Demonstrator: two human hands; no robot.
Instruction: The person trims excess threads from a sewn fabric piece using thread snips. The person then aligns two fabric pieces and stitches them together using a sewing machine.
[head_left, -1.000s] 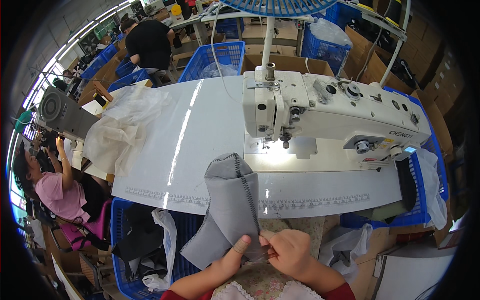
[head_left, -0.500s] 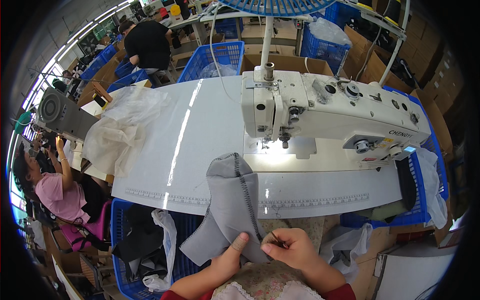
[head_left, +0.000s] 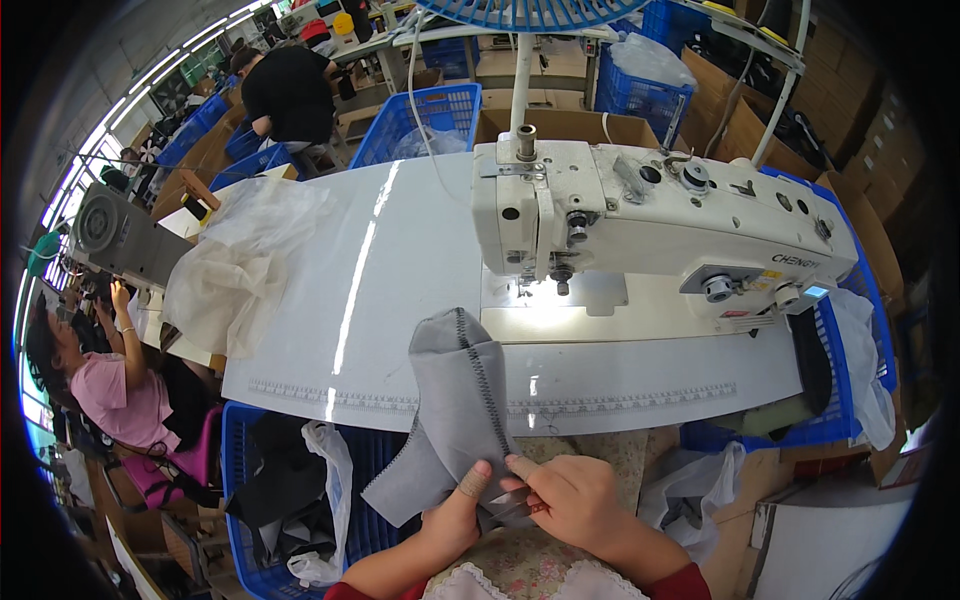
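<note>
Left hand (head_left: 455, 515) clamps the grey cloth (head_left: 445, 395) low, thumb on top; right hand (head_left: 578, 500) curls in at the lower right edge, its hold unclear from here. Lengthwise, the cloth points away from both, toward the sewing machine (head_left: 650, 220).

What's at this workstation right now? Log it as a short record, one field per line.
Workpiece: gray fabric piece, dark stitching along its edges
Left hand: grips the fabric's lower end
Right hand: curled at its lower right edge; exact grip unclear
Machine: white sewing machine, light on, beyond the fabric
Surface: white tabletop, ruler marks along the near edge
Lower left: blue crate containing dark fabric pieces
Others: person in pink, left; person in black, farther back
</note>
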